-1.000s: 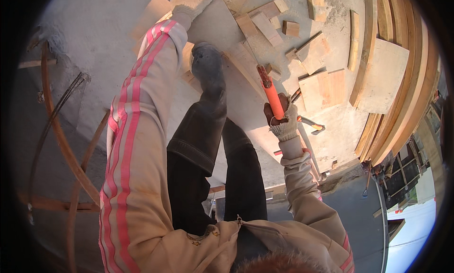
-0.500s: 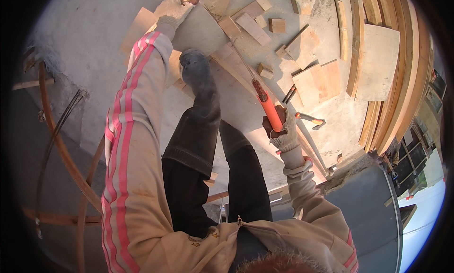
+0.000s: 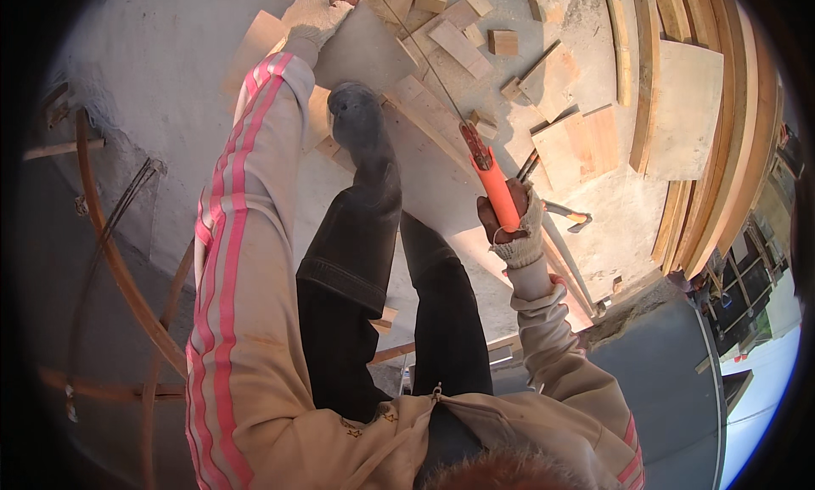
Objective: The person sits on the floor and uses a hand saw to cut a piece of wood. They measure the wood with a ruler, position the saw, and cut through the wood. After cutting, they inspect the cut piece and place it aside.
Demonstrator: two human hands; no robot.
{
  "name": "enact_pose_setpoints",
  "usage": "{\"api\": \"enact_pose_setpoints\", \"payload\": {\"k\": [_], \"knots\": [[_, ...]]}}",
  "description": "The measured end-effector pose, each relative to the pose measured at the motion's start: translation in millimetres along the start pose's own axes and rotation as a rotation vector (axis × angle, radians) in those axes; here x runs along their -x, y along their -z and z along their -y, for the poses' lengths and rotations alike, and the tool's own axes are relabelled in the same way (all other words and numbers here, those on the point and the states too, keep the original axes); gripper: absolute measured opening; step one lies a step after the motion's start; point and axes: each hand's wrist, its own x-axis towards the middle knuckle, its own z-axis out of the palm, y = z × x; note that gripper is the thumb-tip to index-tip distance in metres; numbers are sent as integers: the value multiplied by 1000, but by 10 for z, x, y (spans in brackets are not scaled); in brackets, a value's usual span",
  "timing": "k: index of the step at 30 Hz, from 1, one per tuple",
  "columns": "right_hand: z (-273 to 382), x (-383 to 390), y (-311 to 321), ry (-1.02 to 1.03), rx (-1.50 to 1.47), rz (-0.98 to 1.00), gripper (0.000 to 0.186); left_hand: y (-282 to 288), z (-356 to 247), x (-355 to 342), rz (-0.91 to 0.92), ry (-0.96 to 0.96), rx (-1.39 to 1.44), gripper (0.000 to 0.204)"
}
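My right hand (image 3: 519, 222), in a fingerless knitted glove, is closed round the orange handle of a handsaw (image 3: 494, 184). The saw's thin blade is seen nearly edge-on and runs up and left across a wooden board (image 3: 367, 53). My left hand (image 3: 314, 14), gloved too, rests at the board's far left side, its fingers bent at the edge; the top of the picture partly cuts them off. My dark boot (image 3: 352, 116) stands at the near edge of this board, by a long plank (image 3: 429, 121).
Wood offcuts (image 3: 460, 48) and a square panel (image 3: 577, 146) lie beyond the saw. A hammer-like tool (image 3: 567, 214) is right of my right hand. Long stacked planks (image 3: 739, 133) stand at the right. Curved timber and bent rods (image 3: 127, 201) are at the left.
The saw and my right hand have shifted slightly right, and more of the blade's length shows toward the top. My left hand stays at the board. The whole view has slid a little.
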Motion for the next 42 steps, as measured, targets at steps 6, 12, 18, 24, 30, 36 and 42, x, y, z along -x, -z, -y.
{"api": "enact_pose_setpoints", "payload": {"k": [6,12,18,24,30,36,42], "knots": [[-325,1436,444,-550,-63,29,26,226,694,457,-196,111,191,60],[-345,2014,353,-620,-44,-148,32,-172,1806,1630,-464,467,352,69],[13,2073,45,-345,-158,-85,21,-1490,2553,2654,-127,604,872,56],[88,2096,-14,-443,-44,147,40,-1560,1524,2452,-140,590,1168,21],[126,2391,-367,-343,201,274,45,-1036,1384,2418,67,651,794,50],[239,2464,-883,-466,132,481,33,-1039,1443,2591,68,670,1021,63],[67,2438,-1327,-582,136,440,32,-1064,1112,2759,9,693,1330,69]]}}
